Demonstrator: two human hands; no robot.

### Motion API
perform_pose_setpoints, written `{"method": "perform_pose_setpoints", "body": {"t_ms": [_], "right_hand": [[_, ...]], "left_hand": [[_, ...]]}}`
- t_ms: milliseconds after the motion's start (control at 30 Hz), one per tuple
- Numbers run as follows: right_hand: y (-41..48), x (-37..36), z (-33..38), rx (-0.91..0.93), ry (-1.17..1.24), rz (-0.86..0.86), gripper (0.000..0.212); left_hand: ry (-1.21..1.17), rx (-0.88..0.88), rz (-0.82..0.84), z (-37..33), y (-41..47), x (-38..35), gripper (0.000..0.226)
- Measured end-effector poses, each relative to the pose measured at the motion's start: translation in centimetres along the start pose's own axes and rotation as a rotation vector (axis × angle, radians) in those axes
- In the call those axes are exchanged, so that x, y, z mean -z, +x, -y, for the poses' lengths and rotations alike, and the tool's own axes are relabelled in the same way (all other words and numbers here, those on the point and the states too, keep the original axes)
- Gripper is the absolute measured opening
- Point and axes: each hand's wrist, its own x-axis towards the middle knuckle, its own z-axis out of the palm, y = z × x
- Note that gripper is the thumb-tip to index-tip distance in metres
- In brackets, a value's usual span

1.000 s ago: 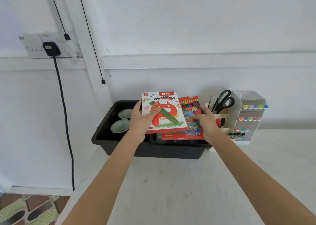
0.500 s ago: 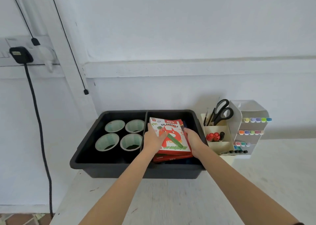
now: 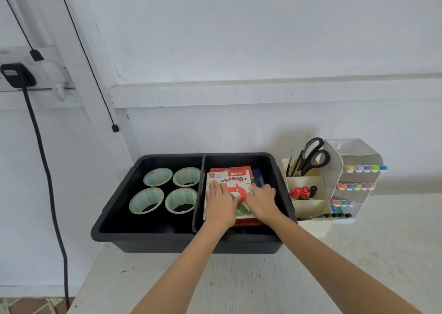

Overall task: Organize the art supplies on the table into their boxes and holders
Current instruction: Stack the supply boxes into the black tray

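Table (image 3: pixel 239 282) bin (image 3: pixel 143 239): hands (image 3: pixel 221 205) (image 3: pixel 262 201) seemingly flat on pastels box (image 3: pixel 229 180).

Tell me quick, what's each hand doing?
Left hand: open, flat on the oil pastels box.
Right hand: open, resting on the same box.

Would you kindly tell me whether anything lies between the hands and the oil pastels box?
Nothing visible does: the left hand and right hand both rest directly on the oil pastels box, which lies on a red box in the right compartment of the black tray.

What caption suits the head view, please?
Left hand and right hand rest on the oil pastels box in the black bin.
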Motion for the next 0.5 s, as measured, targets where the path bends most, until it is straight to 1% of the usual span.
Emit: {"method": "perform_pose_setpoints", "body": {"t_ms": [100,200,267,300,400,500], "right_hand": [[0.1,-0.1,-0.3,0.042,0.104,0.028,0.039],[-0.4,0.4,-0.4,0.099,0.226,0.048,0.034],[-0.6,0.2,-0.4,0.160,0.167,0.061,0.032],[-0.5,0.0,-0.4,0.166,0.131,0.065,0.034],[-0.3,-0.5,-0.3,0.103,0.088,0.098,0.054],[-0.3,-0.2,-0.4,0.103,0.026,0.119,0.056]], "left_hand": [[-0.011,0.004,0.050,0.7,0.2,0.3,0.071],[-0.022,0.019,0.048,0.6,0.1,0.1,0.068],[-0.056,0.032,0.037,0.6,0.3,-0.1,0.065],[-0.076,0.038,0.035,0.6,0.5,-0.2,0.064],[-0.091,0.046,0.035,0.7,1.0,-0.5,0.062],[-0.076,0.042,0.016,0.7,1.1,-0.6,0.062]]}}
